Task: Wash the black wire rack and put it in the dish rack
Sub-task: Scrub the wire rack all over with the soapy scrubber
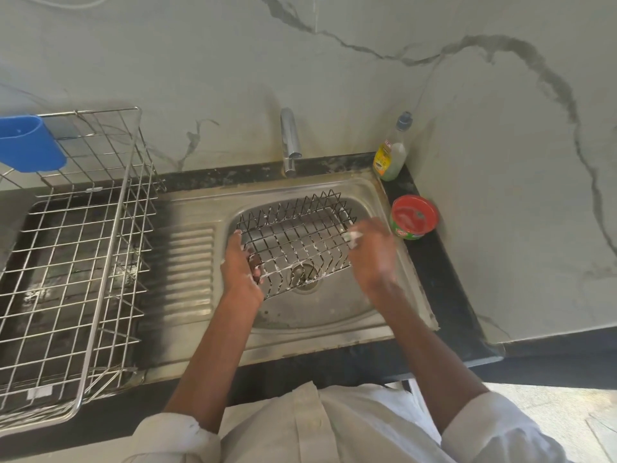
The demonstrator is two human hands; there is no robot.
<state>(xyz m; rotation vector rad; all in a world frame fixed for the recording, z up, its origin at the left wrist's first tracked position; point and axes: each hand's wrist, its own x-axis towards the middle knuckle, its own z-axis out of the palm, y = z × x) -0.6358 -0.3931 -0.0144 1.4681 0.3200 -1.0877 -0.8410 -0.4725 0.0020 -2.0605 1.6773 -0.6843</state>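
The black wire rack (293,238) is held over the steel sink (334,315), with white suds along its wires. My left hand (242,265) grips the rack's left edge, fingers curled round the wires. My right hand (370,248) is at the rack's right edge, blurred and soapy, with a small white foamy thing pinched at its fingertips against the wires; what that thing is I cannot tell. The steel dish rack (76,262) stands on the counter to the left of the sink, holding no dishes.
A chrome tap (289,142) rises behind the sink. A dish soap bottle (392,152) and a red-lidded green tub (414,217) stand on the black counter at the right. A blue plastic holder (30,143) hangs on the dish rack's back. Marble wall behind.
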